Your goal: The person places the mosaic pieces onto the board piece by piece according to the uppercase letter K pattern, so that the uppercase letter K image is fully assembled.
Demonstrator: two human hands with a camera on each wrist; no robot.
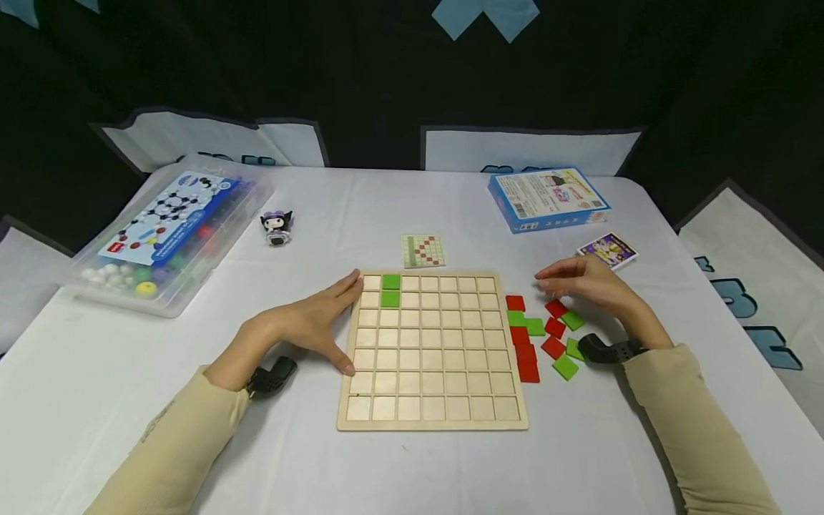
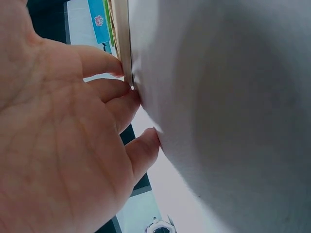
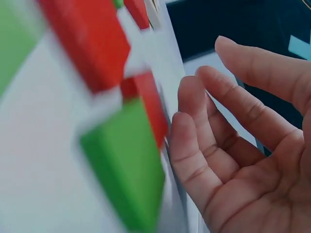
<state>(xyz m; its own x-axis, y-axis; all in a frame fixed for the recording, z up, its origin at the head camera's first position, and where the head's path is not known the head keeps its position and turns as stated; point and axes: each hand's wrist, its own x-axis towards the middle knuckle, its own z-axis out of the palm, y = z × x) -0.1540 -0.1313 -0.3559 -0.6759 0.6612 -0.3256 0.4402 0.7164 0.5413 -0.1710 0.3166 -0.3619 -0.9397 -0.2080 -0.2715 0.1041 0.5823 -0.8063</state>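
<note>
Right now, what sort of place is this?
Probably a staged tabletop-games spot, perhaps for filming: a white-covered table, a dark backdrop behind it, and a wooden grid board on it.

Backdrop and surface, viewed from my seat.
I observe a white-covered surface (image 1: 425, 476) with a rounded far-right corner, faintly creased; beyond it, a black backdrop (image 1: 360, 71) bearing dark-edged white panels (image 1: 531, 149) and, at the top, pale blue shapes (image 1: 515, 16). Soft shadows lie on the covering.

Loose tiles (image 1: 528, 372) lie right of the grid board (image 1: 433, 361) (two inset tiles (image 1: 390, 299) sit in its second column from the left). Behind it lies a pattern card (image 1: 423, 251).
</note>
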